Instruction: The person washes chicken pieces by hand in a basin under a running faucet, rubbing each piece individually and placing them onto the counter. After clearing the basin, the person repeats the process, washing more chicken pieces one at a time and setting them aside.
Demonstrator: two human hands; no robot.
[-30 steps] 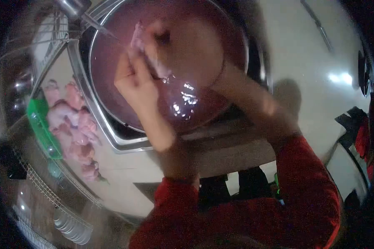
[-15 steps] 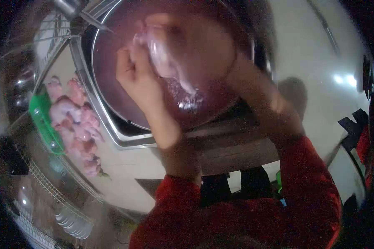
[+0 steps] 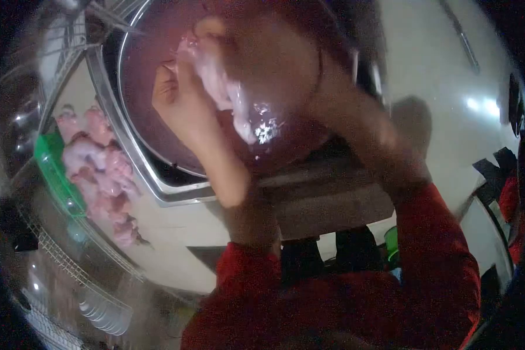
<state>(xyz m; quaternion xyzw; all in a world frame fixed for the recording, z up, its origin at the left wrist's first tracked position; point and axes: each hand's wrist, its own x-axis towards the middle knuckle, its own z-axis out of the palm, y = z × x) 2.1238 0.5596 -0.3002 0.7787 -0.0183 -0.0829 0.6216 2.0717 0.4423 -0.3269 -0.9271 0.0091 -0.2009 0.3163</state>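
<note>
A pale pink piece of raw meat, which looks like poultry, hangs over a large round basin of reddish water. My left hand grips its upper left end with curled fingers. My right hand is on the meat's right side, smeared by motion, so its fingers cannot be made out. A drumstick-like end of the meat points down toward bright ripples on the water. More raw pieces lie heaped on the counter at the left, beside a green tray.
The basin sits within a metal sink rim. A faucet is partly visible at the upper left. Wire racks and stacked dishes are at the lower left. A thin dark utensil lies on the right counter.
The meat's lower end has shifted slightly left and down. My left hand has moved slightly left. My right hand stays at the meat, blurred in both frames.
</note>
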